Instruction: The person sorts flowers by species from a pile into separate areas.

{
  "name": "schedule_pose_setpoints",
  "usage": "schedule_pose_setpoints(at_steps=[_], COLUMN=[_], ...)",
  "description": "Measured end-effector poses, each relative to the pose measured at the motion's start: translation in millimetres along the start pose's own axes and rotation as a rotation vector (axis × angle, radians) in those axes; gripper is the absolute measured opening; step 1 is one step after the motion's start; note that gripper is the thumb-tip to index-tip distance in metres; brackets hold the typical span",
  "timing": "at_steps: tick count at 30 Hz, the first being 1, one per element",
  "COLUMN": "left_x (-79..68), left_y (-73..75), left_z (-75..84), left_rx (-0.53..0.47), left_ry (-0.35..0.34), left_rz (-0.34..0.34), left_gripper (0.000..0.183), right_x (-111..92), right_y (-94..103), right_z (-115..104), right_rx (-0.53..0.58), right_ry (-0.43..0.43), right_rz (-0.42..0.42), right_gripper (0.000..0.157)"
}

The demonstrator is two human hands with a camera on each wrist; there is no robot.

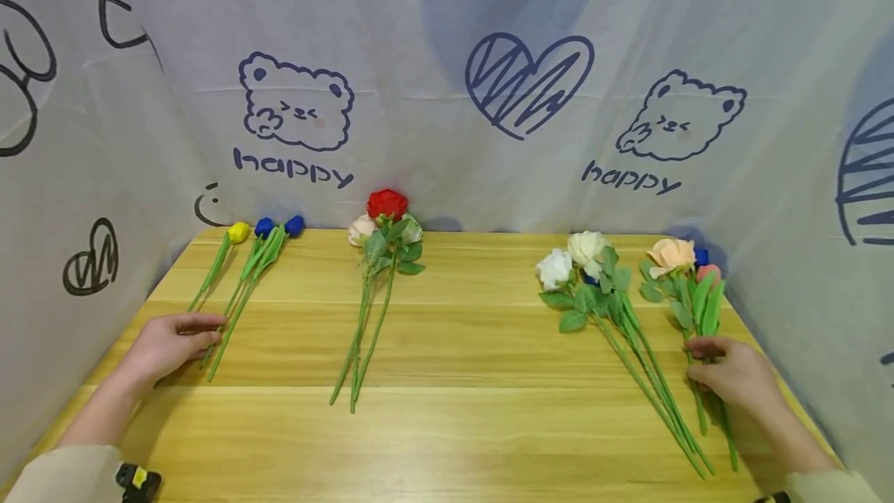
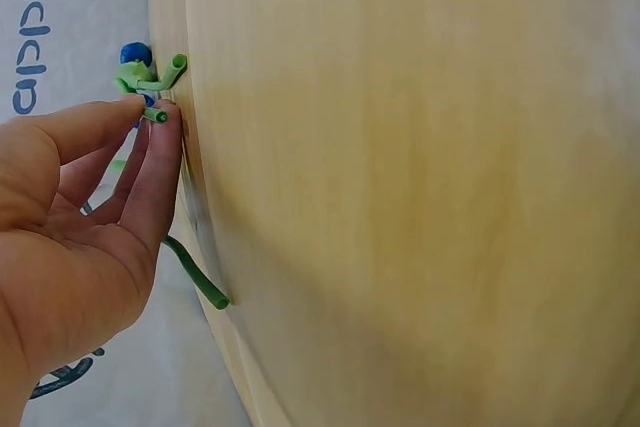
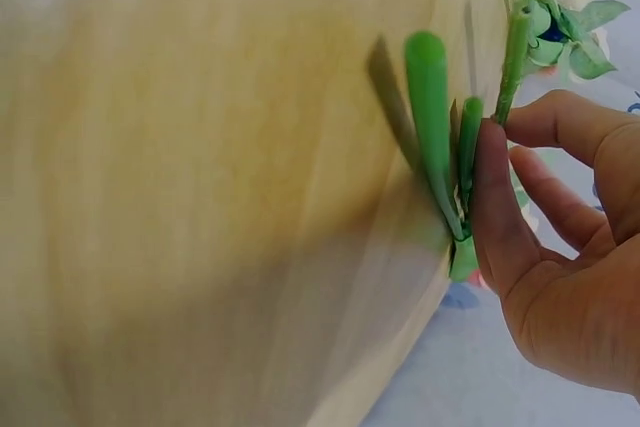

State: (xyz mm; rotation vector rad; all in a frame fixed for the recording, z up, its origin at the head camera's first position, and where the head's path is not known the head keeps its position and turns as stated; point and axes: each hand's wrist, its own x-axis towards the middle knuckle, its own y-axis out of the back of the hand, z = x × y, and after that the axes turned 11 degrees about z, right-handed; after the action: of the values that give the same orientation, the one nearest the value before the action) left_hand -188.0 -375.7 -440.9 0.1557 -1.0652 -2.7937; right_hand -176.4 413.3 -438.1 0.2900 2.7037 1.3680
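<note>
My left hand (image 1: 178, 344) pinches the lower stem of a blue tulip (image 1: 264, 227) between thumb and fingertips; the stem end pokes out in the left wrist view. A second blue tulip (image 1: 294, 225) lies alongside, and a yellow tulip (image 1: 239, 233) is just left, its lower stem hidden by the hand. At the right, my right hand (image 1: 733, 371) holds the green stem of a peach rose (image 1: 672, 254) between thumb and index finger. Beside that rose are a pink tulip (image 1: 708, 274) and a blue flower (image 1: 701, 257); their stems (image 3: 427, 97) pass by the fingers.
At the table's middle back lie a red rose (image 1: 387, 204) and two pale roses, stems toward me. Right of centre, white roses (image 1: 555, 269) and a mostly hidden blue flower lie together. A printed white cloth (image 1: 419, 115) encloses the wooden table (image 1: 454, 433) at back and sides.
</note>
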Motion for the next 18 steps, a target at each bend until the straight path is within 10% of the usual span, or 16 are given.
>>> schedule_pose_setpoints(at_steps=[18], left_x=[-2.9], left_y=[2.3], left_z=[5.6], left_rx=[0.075], left_ry=[-0.023], left_rz=[0.019], left_gripper=[0.040], right_x=[1.9], right_y=[8.3], right_z=[10.6], right_rx=[0.252], right_ry=[-0.087], right_rz=[-0.156], right_gripper=[0.049])
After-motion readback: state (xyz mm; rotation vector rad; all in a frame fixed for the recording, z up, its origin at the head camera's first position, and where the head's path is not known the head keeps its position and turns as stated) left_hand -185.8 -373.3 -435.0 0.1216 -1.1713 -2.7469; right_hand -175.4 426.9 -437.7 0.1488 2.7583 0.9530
